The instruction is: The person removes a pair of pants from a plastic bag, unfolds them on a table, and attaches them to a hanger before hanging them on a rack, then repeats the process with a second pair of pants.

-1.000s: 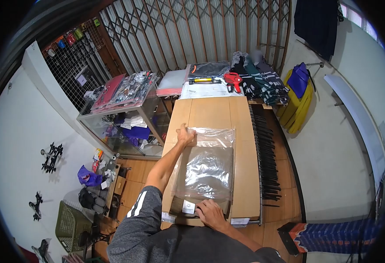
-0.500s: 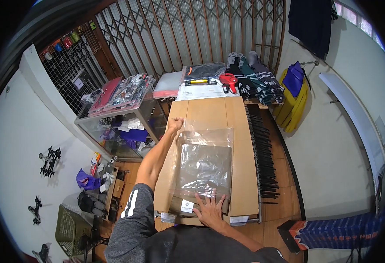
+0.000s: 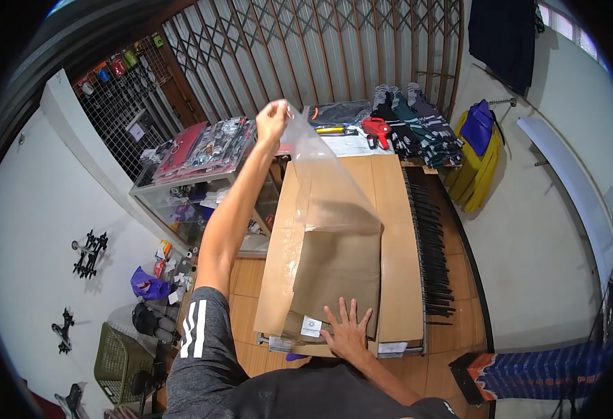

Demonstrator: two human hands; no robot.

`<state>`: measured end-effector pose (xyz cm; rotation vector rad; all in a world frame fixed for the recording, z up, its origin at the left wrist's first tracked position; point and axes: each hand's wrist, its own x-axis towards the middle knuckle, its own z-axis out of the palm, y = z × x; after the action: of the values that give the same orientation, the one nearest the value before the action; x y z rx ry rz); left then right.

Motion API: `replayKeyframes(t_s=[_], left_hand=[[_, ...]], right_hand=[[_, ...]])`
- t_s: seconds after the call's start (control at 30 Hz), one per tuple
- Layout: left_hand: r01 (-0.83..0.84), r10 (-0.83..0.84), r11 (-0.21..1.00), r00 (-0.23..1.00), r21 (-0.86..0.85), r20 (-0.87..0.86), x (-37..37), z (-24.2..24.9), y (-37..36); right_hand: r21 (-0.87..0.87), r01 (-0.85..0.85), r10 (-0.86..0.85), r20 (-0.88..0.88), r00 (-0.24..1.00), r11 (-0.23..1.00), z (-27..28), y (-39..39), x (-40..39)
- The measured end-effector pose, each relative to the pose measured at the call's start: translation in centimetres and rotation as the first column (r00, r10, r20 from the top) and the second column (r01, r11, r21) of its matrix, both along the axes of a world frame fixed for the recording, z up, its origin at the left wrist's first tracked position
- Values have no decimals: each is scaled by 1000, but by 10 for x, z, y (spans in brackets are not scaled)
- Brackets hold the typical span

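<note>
A clear plastic bag (image 3: 324,181) is stretched upward from the table, its far corner pinched in my left hand (image 3: 273,122). Its lower edge lies over the top end of a folded brown garment (image 3: 338,265). The garment lies flat on the cardboard (image 3: 400,272), most of it uncovered, with a white label (image 3: 311,327) near its close edge. My right hand (image 3: 349,329) rests palm down on the garment beside the label, fingers spread, holding nothing.
Beyond the cardboard lie a red tape dispenser (image 3: 376,131) and stacked folded clothes (image 3: 425,129). A row of black hangers (image 3: 428,251) runs along the right side. At the left stands a glass display case (image 3: 205,199) topped with packaged goods. A green basket (image 3: 121,363) stands lower left.
My left hand has risen and moved away from me, pulling the plastic bag off most of the brown garment. My right hand stays flat near the label.
</note>
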<state>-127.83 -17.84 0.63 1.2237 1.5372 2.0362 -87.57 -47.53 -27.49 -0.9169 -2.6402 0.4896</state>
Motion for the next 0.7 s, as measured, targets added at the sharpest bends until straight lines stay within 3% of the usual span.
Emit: replayKeyframes(t_s=[0.13, 0.27, 0.37, 0.5, 0.6, 0.7], left_hand=[[39, -49, 989, 996, 140, 70, 14, 61, -50], [64, -50, 980, 996, 190, -78, 28, 85, -145], [48, -8, 978, 981, 202, -193, 20, 87, -230], [-47, 119, 975, 935, 216, -334, -6, 83, -352], [-85, 148, 976, 934, 201, -325, -22, 78, -446], [-84, 123, 987, 946, 139, -299, -36, 63, -531]], right_hand=[[-7, 19, -19, -11, 1000, 1000, 6, -2, -2], [-83, 34, -36, -17, 999, 996, 18, -2, -2], [-308, 28, -57, -83, 995, 951, 18, 5, -6], [-545, -55, -237, -451, 861, 836, 75, -4, -33], [-431, -11, -291, -628, 722, 902, 106, -29, -79], [-436, -225, -241, -779, 579, 871, 123, -65, -142]])
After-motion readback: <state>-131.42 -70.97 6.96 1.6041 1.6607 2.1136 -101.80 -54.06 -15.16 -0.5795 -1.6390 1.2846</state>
